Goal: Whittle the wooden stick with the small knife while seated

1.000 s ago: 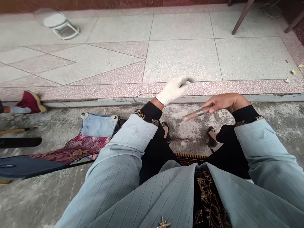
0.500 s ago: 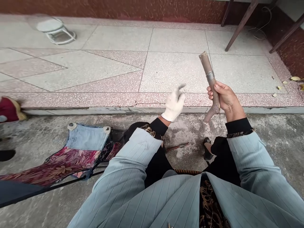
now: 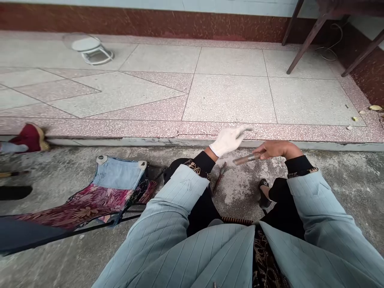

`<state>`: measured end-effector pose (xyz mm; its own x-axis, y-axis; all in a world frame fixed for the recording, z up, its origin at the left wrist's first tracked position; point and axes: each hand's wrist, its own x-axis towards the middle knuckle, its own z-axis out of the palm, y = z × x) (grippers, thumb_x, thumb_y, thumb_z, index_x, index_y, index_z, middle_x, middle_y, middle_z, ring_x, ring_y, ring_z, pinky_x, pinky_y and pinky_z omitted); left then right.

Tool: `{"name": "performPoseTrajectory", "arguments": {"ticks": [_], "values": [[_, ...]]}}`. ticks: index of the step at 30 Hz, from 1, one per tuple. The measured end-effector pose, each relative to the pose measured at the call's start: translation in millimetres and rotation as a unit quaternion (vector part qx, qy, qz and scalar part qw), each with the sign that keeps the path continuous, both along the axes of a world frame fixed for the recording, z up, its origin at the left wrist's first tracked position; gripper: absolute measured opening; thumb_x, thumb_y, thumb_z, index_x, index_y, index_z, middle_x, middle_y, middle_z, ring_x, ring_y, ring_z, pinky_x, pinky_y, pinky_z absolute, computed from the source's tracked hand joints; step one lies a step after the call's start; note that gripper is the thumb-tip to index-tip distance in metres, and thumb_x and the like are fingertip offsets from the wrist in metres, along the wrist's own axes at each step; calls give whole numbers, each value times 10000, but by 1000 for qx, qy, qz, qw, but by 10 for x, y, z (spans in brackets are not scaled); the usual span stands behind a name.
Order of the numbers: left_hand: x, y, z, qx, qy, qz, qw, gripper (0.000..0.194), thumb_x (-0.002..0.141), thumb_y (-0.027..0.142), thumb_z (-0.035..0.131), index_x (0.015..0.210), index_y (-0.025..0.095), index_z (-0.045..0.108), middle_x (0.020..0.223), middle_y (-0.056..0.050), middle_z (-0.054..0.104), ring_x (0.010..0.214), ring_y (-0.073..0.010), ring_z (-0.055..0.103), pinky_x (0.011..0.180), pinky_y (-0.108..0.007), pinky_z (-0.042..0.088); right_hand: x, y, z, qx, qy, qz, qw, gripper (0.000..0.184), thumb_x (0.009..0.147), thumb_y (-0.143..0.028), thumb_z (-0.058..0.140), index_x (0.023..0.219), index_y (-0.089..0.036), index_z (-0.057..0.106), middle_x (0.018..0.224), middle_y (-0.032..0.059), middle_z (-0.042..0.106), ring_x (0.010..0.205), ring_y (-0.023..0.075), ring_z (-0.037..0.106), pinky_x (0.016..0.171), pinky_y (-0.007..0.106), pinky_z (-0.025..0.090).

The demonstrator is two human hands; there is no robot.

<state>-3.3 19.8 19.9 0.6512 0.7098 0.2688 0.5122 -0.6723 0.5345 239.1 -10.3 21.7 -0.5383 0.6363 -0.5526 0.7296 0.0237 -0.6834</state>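
Observation:
My right hand point(image 3: 274, 149) is bare and closed round a brown wooden stick point(image 3: 242, 161) with a band of wire wound about it. The stick points left and slightly down above the concrete; its bent end is hidden by the hand. In a white knit glove, my left hand point(image 3: 227, 141) hovers to the left of it, near the step edge. A finger stretches out to the right, and nothing shows in that hand. Below, a thin reddish-brown stick point(image 3: 218, 180) rests on the concrete between my feet.
A folding chair point(image 3: 112, 192) with denim and floral cloth stands at my left. A person's red shoe point(image 3: 28, 138) is by the raised tiled step point(image 3: 228, 96). Farther back are a white stool point(image 3: 93, 50) and dark wooden table legs point(image 3: 306, 44). Dry leaves lie at the right.
My right hand has lowered and turned over, swinging the wooden stick from upright to pointing left. My left hand has shifted right and slightly down. The view has tilted up a little.

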Motion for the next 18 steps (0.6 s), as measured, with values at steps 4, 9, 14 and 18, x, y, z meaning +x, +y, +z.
{"name": "performPoseTrajectory", "arguments": {"ticks": [4,9,14,18], "values": [[45,58,23,-197,-126,-61,970,440,875,156,444,1293,227,563,857,-6,668,589,-80,517,586,-222,427,222,-207,141,-49,242,-14,969,514,782,-376,730,1248,-172,659,856,41,711,700,122,583,699,289,479],[264,101,-111,-269,-306,35,913,390,881,154,409,1254,202,514,640,39,516,528,-84,474,524,-210,399,153,-242,242,55,461,-306,831,549,738,-405,771,1213,-170,629,800,14,626,620,105,521,560,244,443],[327,68,-193,-126,-329,143,925,348,891,145,407,1218,203,507,640,50,535,560,-89,517,564,-213,437,50,-140,199,42,451,-406,793,472,675,-384,808,1055,-157,644,780,14,611,624,100,525,538,222,437],[297,-63,-226,53,-190,79,977,316,933,239,444,1219,189,568,762,9,683,565,-96,579,562,-226,456,109,-81,69,57,389,-471,790,428,678,-386,779,1016,-167,634,761,10,608,611,107,526,541,235,448]]}}
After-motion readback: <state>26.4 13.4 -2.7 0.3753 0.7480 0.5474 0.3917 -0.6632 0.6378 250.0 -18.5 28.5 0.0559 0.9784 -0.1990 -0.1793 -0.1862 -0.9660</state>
